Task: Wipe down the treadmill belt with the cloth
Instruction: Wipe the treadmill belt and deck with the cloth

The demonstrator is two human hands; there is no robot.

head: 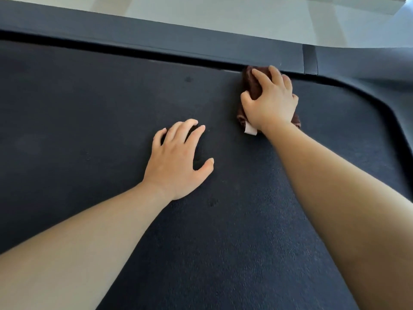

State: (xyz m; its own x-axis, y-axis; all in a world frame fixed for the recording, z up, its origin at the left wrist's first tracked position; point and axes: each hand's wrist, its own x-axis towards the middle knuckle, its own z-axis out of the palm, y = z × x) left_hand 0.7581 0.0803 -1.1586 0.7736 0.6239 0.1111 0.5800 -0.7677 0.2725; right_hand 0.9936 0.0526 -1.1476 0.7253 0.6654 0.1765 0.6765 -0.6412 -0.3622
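1. The fingers [257, 74] of the right hand [271, 104] were spread and curled down over a bunched dark brown cloth [251, 86], pressing and gripping it against the treadmill belt [89, 108]; the thumb hooked around the cloth's near-left side.
2. The left hand [176, 161] lay palm down on the belt, fingers loosely splayed and holding nothing, fingertips touching the dark surface, well apart from the cloth.
3. The cloth sat at the far edge of the belt, its top butting against the narrow black gap where the belt met the side rail [156, 42]. A small white tag [249, 129] stuck out from under the wrist on the near side.
4. Most of the cloth was covered by the hand, so only its upper-left lobe and a fringe at the lower right showed; I could not tell how it was folded.
5. The rail ran across the scene beyond the hands, with a seam or cap piece [309, 59] just past the cloth, and the frame curved around the belt's right end [384, 113].
6. Past the rail was a pale floor [223, 16], blurred and bright.
7. A couple of faint dark spots [189, 79] marked the belt; what they were was hard to make out.
8. Both forearms ran off the bottom edge.
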